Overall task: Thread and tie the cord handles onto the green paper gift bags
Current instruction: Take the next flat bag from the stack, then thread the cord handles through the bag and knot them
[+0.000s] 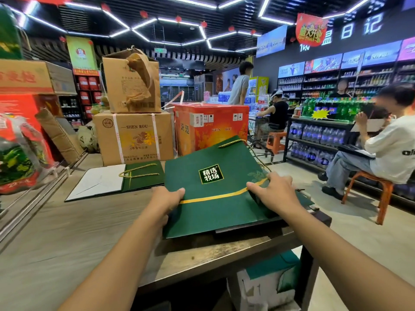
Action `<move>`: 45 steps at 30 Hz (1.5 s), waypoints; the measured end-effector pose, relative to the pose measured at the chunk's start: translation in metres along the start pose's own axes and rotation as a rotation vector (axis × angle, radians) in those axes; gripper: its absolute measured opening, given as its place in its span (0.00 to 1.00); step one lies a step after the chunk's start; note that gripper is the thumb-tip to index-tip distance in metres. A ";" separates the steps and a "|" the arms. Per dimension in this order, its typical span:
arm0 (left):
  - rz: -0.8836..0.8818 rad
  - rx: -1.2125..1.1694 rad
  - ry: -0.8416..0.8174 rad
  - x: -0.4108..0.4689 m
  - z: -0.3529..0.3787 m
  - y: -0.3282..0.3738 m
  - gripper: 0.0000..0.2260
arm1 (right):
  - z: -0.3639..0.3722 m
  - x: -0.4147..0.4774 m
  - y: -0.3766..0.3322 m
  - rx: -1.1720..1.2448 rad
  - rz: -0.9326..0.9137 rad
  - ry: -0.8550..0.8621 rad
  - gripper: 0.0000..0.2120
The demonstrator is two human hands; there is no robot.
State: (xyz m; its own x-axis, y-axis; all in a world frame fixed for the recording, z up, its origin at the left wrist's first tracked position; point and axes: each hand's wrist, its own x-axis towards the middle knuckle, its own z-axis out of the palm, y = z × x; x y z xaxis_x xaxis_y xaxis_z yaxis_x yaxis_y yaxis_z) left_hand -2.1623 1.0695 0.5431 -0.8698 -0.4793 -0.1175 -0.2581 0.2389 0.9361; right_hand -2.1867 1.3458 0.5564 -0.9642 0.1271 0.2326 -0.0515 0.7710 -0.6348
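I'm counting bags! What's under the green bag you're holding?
Edges of a flat stack peek out beneath the green bag, lying on the wooden table. The bag covers the rest, so no count.

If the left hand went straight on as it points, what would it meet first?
The left hand grips the green gift bag, which comes first; beyond, probably its gold cord handle; depth unclear.

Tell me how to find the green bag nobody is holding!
Look at the wooden table, then the tan carton marked SHEN ROU at its far side. The flat green bag lies just before it, beside a white sheet; unlike the logo bag, nobody holds it.
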 end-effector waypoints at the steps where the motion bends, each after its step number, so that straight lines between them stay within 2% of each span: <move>1: 0.015 0.009 0.034 -0.001 -0.006 -0.001 0.27 | 0.002 -0.002 -0.006 0.044 0.001 -0.023 0.26; 4: 0.072 0.095 0.124 0.001 -0.028 -0.006 0.29 | 0.014 -0.007 -0.020 0.222 0.020 -0.091 0.21; 9: 0.139 0.279 0.167 0.000 -0.068 -0.013 0.30 | 0.032 -0.012 -0.035 0.386 0.101 -0.174 0.24; 16: 0.252 0.480 0.187 0.003 -0.107 -0.025 0.28 | 0.044 -0.020 -0.063 0.754 0.155 -0.233 0.12; 21: 0.234 0.568 0.207 0.015 -0.135 -0.031 0.28 | 0.066 -0.027 -0.081 0.756 0.092 -0.193 0.10; 24: 0.213 0.682 0.247 0.018 -0.151 -0.030 0.24 | 0.081 -0.036 -0.090 0.786 0.061 -0.249 0.05; 26: 0.187 0.740 0.285 0.021 -0.160 -0.029 0.23 | 0.091 -0.044 -0.098 0.817 0.048 -0.289 0.07; 29: 0.149 0.794 0.293 0.029 -0.168 -0.032 0.32 | 0.106 -0.056 -0.109 0.835 0.057 -0.270 0.12; 32: 0.195 0.759 0.203 0.020 -0.161 -0.028 0.39 | 0.123 -0.068 -0.125 0.756 0.037 -0.227 0.28; 36: 0.394 0.642 -0.169 -0.014 -0.138 -0.017 0.41 | 0.139 -0.079 -0.144 0.797 0.076 -0.212 0.19; 39: 0.473 0.749 -0.384 -0.035 -0.125 -0.017 0.42 | 0.150 -0.087 -0.157 0.866 0.108 -0.291 0.25; 40: 0.507 0.781 -0.404 -0.037 -0.122 -0.021 0.39 | 0.153 -0.090 -0.160 0.912 0.128 -0.338 0.24; 43: 0.574 0.819 -0.378 -0.037 -0.125 -0.037 0.30 | 0.156 -0.094 -0.161 1.112 0.211 -0.519 0.12; 45: 0.598 0.890 -0.350 -0.039 -0.132 -0.045 0.29 | 0.155 -0.093 -0.158 1.156 0.234 -0.580 0.12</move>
State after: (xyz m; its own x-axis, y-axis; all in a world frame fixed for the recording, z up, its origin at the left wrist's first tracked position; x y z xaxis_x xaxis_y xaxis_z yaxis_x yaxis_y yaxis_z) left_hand -2.0610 0.9665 0.5491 -0.9882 0.1438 0.0531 0.1533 0.9347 0.3206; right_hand -2.1296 1.1151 0.5208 -0.9367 -0.3240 -0.1325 0.2186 -0.2455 -0.9444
